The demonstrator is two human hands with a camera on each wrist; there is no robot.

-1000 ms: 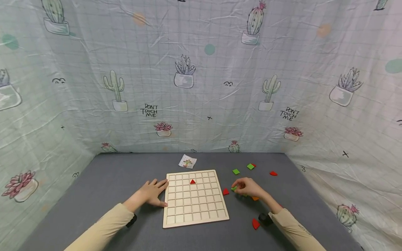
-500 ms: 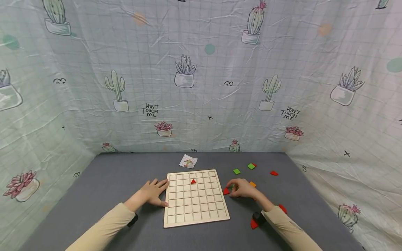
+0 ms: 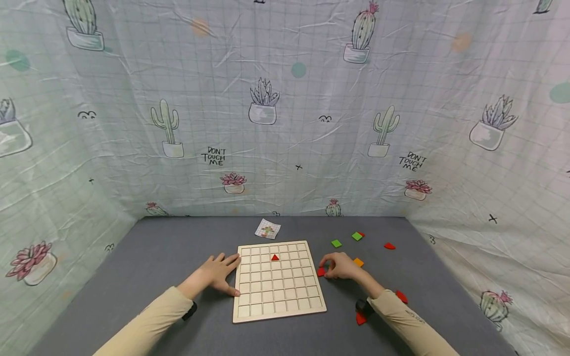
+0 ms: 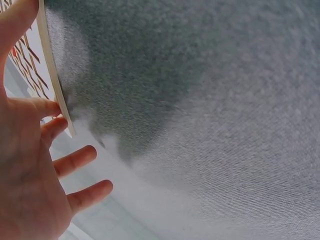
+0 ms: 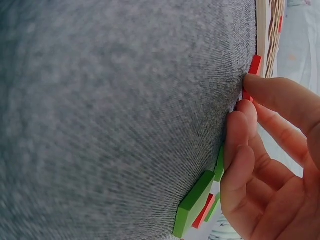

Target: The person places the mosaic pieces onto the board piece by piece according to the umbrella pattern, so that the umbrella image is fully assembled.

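Note:
My left hand [image 3: 216, 273] lies with its fingers spread along the left edge of the wooden grid board [image 3: 279, 318]. In the left wrist view, its thumb and two fingertips are at the board's rim [image 4: 50, 65]. A small red triangle [image 3: 274, 257] sits in one upper cell of the grid. Beside the board's right edge, my right hand [image 3: 342, 266] has its fingers curled at a flat red tile [image 3: 320, 271]. The right wrist view shows thumb and fingertip pinching this red tile [image 5: 255, 65], which lies low by the board; its far part is hidden.
A green tile [image 5: 194, 204] lies near the right hand. Behind are green tiles [image 3: 336, 244] [image 3: 356, 236], an orange tile [image 3: 358, 262] and a red piece [image 3: 389, 245]. Red pieces [image 3: 361, 318] [image 3: 402, 296] lie near the right sleeve. A pattern card [image 3: 267, 229] lies beyond the board.
My right hand has moved left from the green tile to the red tile by the board, uncovering the orange tile. The green tile is now hidden in the head view. The left hand stays put.

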